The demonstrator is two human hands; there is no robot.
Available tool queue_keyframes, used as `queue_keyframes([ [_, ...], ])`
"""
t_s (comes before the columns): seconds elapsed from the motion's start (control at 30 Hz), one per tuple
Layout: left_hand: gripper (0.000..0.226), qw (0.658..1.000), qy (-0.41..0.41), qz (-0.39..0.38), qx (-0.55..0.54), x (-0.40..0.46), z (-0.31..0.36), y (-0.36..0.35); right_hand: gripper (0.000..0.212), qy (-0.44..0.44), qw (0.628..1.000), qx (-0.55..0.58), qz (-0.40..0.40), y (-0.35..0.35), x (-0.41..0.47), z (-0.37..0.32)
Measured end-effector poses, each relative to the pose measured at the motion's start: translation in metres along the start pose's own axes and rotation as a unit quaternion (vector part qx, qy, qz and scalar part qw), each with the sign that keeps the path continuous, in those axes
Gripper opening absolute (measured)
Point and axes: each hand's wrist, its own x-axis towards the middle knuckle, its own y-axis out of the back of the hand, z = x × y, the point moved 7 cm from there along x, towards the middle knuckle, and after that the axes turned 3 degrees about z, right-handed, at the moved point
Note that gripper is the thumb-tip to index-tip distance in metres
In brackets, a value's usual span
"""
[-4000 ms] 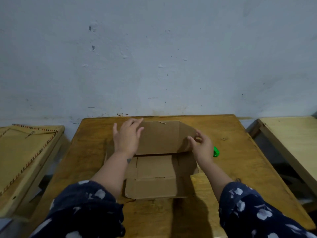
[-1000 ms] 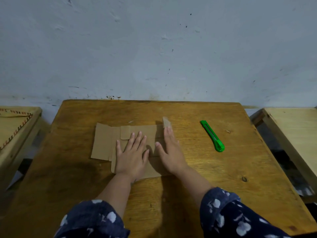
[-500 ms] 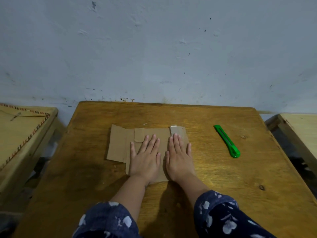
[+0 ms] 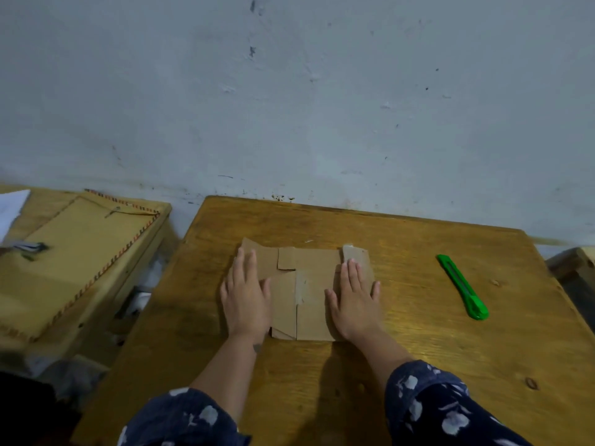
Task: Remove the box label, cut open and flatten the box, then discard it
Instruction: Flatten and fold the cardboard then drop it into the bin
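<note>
The flattened brown cardboard box [image 4: 304,291] is pinned to the middle of the worn wooden table [image 4: 418,365] under two open palms, fingers extended: the left hand [image 4: 246,294] on its left side, the right hand [image 4: 354,297] on its right. Even pressure is best swept outward until the raised far flaps are creased flat. Farther right, well apart, the green plastic utility knife [image 4: 463,288] is left untouched.

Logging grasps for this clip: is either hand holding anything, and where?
Nothing is gripped. The left hand and right hand lie open, palms flat on the left and right sides of the flattened box.
</note>
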Motion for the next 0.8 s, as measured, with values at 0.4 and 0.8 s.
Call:
queue_keyframes([
  [0.4,0.062,0.961,0.134,0.029,-0.239,-0.011,-0.041,0.009,0.065,-0.003,0.999,-0.021,0.028,-0.008,0.005,-0.015],
  [0.8,0.072,0.921,0.166,0.02,-0.35,-0.01,-0.049,-0.003,0.058,-0.003,0.998,0.026,0.051,-0.002,0.005,-0.01],
])
